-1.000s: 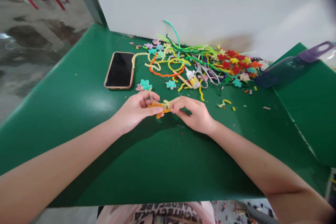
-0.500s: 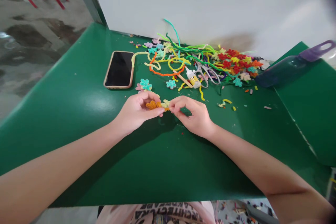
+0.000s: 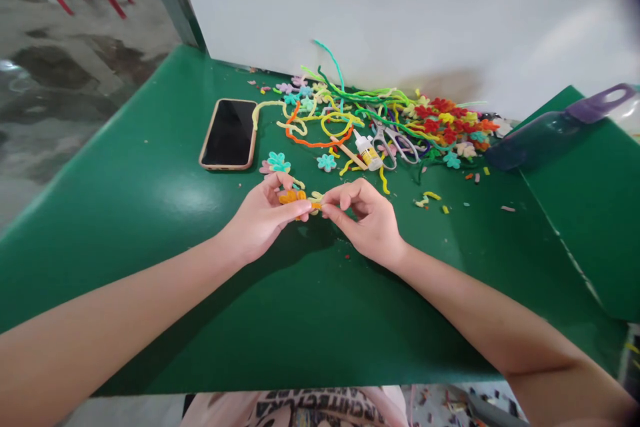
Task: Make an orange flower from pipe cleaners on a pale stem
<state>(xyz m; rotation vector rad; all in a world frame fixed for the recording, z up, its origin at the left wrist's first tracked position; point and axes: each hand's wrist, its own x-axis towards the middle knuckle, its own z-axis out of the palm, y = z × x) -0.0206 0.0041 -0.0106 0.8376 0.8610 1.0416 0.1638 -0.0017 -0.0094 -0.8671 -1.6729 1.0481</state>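
Observation:
Between thumb and fingers, my left hand (image 3: 260, 217) pinches an orange pipe cleaner (image 3: 293, 197) bent into petal-like loops. Its short free end reaches to the right, where the fingertips of my right hand (image 3: 367, 217) pinch it. Both hands are closed, close together over the green table. Pale yellow pipe-cleaner loops (image 3: 317, 196) show just behind the fingertips; whether they are held or lying on the table I cannot tell. Beyond my left hand lies a turquoise pipe-cleaner flower (image 3: 278, 161), and another turquoise flower (image 3: 327, 161) lies farther right.
A phone (image 3: 230, 133) lies at the left. Behind the hands are a small glue bottle (image 3: 369, 152), scissors (image 3: 397, 147), loose pipe cleaners (image 3: 345, 121) and a heap of red flowers (image 3: 440, 113). A purple-capped bottle (image 3: 545, 130) rests at the right. Small offcuts (image 3: 433, 195) dot the green table (image 3: 300, 327).
The orange loops have turned slightly between my left fingers, and less of the free end shows between the hands. Both hands stay in almost the same place; the view has shifted a little.

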